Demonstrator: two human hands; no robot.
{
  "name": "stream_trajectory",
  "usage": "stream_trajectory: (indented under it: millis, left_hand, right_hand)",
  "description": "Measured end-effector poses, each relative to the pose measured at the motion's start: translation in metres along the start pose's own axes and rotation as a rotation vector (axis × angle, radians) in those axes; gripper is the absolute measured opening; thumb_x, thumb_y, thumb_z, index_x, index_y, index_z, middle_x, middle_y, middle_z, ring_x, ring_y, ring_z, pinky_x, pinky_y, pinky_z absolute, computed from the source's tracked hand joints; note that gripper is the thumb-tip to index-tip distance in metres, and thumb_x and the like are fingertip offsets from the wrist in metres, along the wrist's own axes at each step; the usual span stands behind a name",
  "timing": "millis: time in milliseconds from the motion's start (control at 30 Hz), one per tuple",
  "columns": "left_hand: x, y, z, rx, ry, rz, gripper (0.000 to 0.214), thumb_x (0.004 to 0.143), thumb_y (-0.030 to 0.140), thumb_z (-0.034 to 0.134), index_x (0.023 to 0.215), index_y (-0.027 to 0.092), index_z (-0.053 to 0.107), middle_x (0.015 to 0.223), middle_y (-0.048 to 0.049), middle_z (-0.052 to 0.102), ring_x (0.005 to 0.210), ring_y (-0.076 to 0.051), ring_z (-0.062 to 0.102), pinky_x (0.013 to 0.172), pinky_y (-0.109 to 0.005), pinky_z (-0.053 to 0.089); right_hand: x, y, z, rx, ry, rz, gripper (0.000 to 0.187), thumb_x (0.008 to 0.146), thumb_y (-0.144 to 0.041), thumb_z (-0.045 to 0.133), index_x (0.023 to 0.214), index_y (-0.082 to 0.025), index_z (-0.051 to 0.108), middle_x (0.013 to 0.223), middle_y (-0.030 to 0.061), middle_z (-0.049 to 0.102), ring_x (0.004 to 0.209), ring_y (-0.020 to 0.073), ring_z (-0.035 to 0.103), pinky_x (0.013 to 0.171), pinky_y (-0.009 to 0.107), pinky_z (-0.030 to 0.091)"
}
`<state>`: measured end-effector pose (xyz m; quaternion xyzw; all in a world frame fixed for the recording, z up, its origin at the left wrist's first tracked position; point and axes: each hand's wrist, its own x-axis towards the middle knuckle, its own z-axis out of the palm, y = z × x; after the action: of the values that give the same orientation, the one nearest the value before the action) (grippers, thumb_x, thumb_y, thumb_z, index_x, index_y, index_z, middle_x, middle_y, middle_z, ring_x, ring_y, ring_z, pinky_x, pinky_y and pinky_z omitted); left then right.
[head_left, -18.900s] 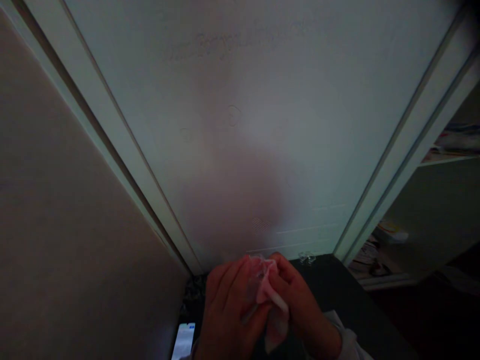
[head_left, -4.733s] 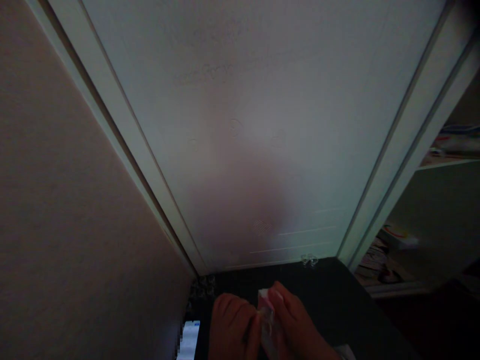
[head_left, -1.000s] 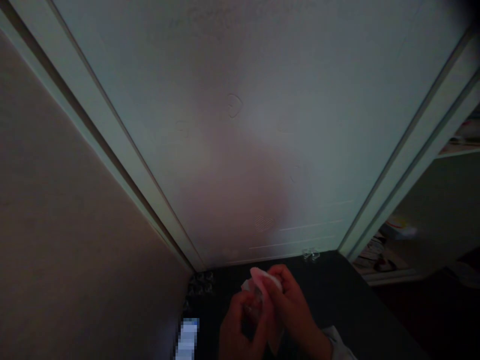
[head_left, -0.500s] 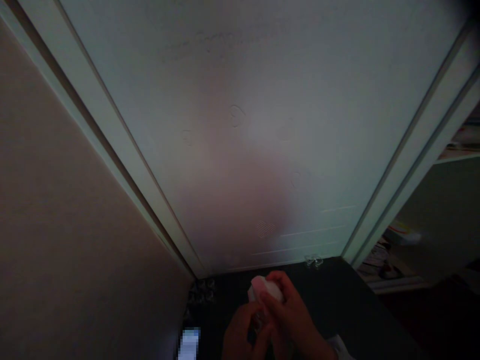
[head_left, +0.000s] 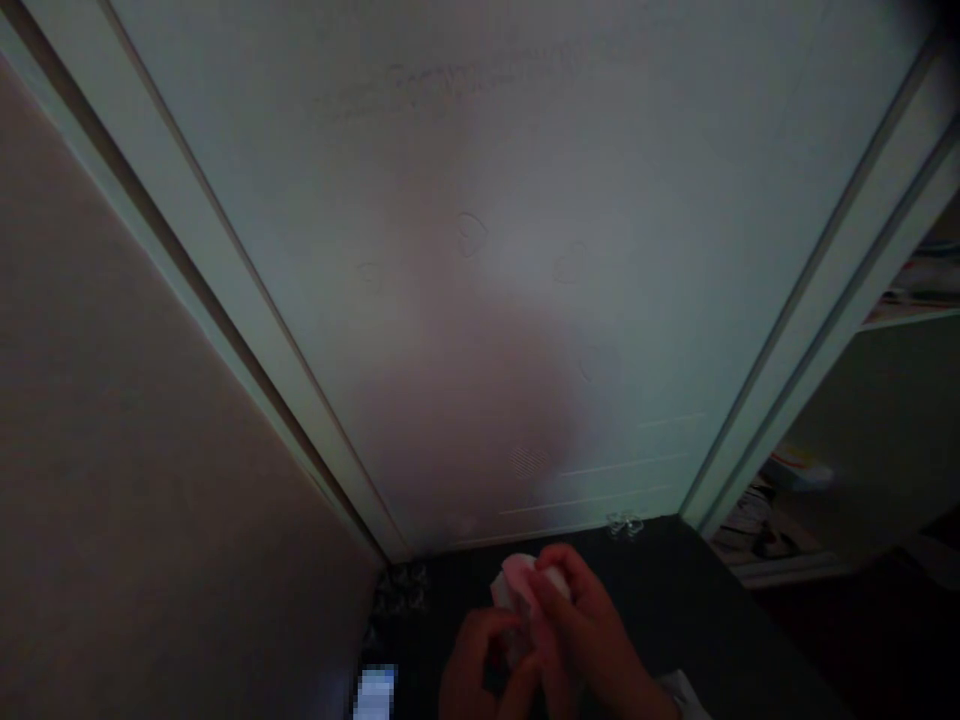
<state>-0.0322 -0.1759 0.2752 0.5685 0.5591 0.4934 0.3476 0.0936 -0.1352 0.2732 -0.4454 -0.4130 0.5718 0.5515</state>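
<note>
Low in the head view, my right hand (head_left: 600, 635) grips a small rounded white object (head_left: 556, 580), its thumb pressing a soft pink strip (head_left: 519, 572) against it. The strip runs over the white object and down between my hands. My left hand (head_left: 480, 665) is curled on the near left side, its fingers pinching at the strip's edge. Dim light and the fingers hide much of what is held, so the white object's kind is unclear.
A dark tabletop (head_left: 675, 610) lies under my hands, against a frosted panel (head_left: 637, 200). Small clear pieces (head_left: 625, 525) sit by the panel; more clear pieces (head_left: 401, 588) lie left. A bright blurred rectangle (head_left: 374, 694) is at lower left. Shelves (head_left: 911, 320) stand right.
More of the pink strip shows, folded over the white object and lower between the hands. My left hand has shifted slightly left. The view has turned a little.
</note>
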Motion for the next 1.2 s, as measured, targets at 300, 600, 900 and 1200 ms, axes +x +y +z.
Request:
stream_trajectory:
  millis: [300,600,900,1200]
  left_hand:
    - [0.020,-0.007,-0.006,-0.842,-0.004,-0.526,0.045,0.046,0.046,0.082,0.070,0.015,0.061,0.067,-0.0010,0.062,0.062,-0.013,0.058,0.060,-0.025,0.046]
    - [0.018,-0.006,-0.012,-0.413,-0.208,-0.370,0.045,0.064,0.060,0.064,0.062,0.016,0.053,0.047,0.0055,0.050,0.042,-0.007,0.039,0.043,-0.018,0.029]
    - [0.009,0.024,-0.015,0.035,-0.157,-0.143,0.029,0.070,0.032,0.064,0.096,0.018,0.059,0.075,-0.0011,0.065,0.064,-0.016,0.056,0.058,-0.024,0.043]
    - [0.004,0.020,-0.013,0.286,-0.078,-0.069,0.022,0.071,0.029,0.062,0.092,0.021,0.066,0.078,-0.0036,0.071,0.067,-0.020,0.062,0.064,-0.028,0.048]
  right_hand:
    - [-0.008,-0.011,0.002,-0.174,-0.047,-0.030,0.020,0.067,-0.034,0.066,0.079,-0.019,0.060,0.076,0.0034,0.064,0.071,0.0208,0.059,0.065,0.031,0.047]
    - [-0.010,-0.005,-0.006,-0.196,-0.090,-0.064,0.025,0.075,-0.039,0.061,0.092,-0.021,0.057,0.084,0.0021,0.062,0.073,0.0188,0.058,0.065,0.029,0.047]
    - [-0.001,-0.006,-0.015,-0.108,-0.059,-0.043,0.023,0.076,-0.039,0.061,0.090,-0.021,0.056,0.086,0.0028,0.065,0.077,0.0190,0.060,0.067,0.029,0.048]
    - [-0.001,-0.002,-0.010,-0.068,-0.081,-0.021,0.026,0.075,-0.042,0.062,0.087,-0.020,0.059,0.089,0.0048,0.067,0.079,0.0204,0.061,0.070,0.031,0.049]
